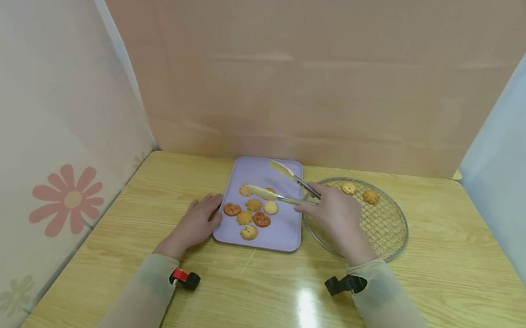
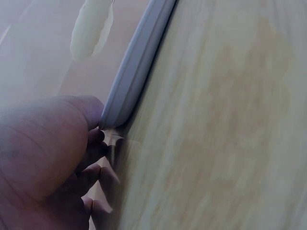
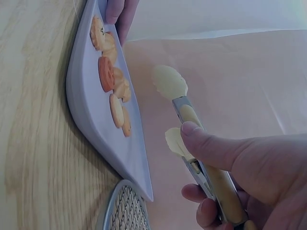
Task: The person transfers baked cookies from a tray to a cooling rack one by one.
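A lilac tray [image 1: 278,235] holds several cookies, including a pretzel-shaped one [image 1: 262,219] and a pale round one [image 1: 270,207]. At its left edge, my left hand [image 1: 196,222] holds the rim, with the thumb over it and fingers outside, as the left wrist view shows. My right hand [image 1: 338,215] grips tongs [image 3: 223,194] by their handles. The tongs' cream tips are spread apart above the tray, with nothing between them. Beneath the right hand lies a round wire mesh rack [image 1: 387,224], partly covered by that hand.
Near the rack's far side sit a round cookie [image 1: 348,188] and a ridged one [image 1: 370,196]. The wooden table [image 1: 245,300] ends at a brown backdrop [image 1: 304,81] behind the tray. Patterned cloth panels [image 1: 12,98] flank both sides.
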The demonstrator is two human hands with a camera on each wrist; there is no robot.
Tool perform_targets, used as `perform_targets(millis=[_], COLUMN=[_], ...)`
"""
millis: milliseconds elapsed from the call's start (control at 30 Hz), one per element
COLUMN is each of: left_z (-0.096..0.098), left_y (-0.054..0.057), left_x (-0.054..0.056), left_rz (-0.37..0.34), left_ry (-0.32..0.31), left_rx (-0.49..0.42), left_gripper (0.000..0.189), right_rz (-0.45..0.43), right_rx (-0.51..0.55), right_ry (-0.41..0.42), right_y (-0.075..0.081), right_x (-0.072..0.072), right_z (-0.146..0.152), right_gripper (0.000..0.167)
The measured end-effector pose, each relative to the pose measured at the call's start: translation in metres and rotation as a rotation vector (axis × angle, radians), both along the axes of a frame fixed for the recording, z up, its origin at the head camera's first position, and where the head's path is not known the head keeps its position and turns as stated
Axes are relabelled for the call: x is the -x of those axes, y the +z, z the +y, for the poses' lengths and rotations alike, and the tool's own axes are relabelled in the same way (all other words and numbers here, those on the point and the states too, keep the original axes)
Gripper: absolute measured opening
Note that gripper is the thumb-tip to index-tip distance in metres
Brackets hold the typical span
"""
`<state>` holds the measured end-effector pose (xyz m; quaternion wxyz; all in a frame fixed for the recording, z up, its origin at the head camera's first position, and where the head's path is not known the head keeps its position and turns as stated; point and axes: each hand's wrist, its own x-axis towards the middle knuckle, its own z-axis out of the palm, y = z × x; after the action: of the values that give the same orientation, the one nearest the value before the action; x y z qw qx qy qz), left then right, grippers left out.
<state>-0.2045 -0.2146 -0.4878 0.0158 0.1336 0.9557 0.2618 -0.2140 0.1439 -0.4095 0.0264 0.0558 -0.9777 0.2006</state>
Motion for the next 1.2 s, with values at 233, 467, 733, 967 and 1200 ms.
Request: perform_targets(millis=[233, 467, 733, 967, 1200], left_z=[0.001, 0.0, 0.0, 0.0, 0.0], left_y=[0.003, 0.0, -0.002, 0.0, 0.0], left_x=[-0.002, 0.001, 0.002, 0.001, 0.001], left_rz=[-0.018, -0.018, -0.021, -0.006, -0.015], left_ry=[0.006, 0.002, 0.006, 0.008, 0.005], left_rx=[0.008, 0.022, 0.015, 0.007, 0.018], left_gripper=[0.06, 0.06, 0.06, 0.059, 0.06], right_rz=[0.034, 0.051, 0.039, 0.05, 0.047], right_rx=[-0.001, -0.028, -0.067, -0.055, -0.052], right_ry=[0.017, 0.023, 0.049, 0.061, 0.066], right_y=[-0.004, -0.009, -0.013, -0.014, -0.014], right_x=[0.002, 0.003, 0.006, 0.008, 0.011], right_z=[-0.012, -0.021, -0.023, -0.029, -0.035], right_gripper=[0.078, 0.074, 0.073, 0.065, 0.064])
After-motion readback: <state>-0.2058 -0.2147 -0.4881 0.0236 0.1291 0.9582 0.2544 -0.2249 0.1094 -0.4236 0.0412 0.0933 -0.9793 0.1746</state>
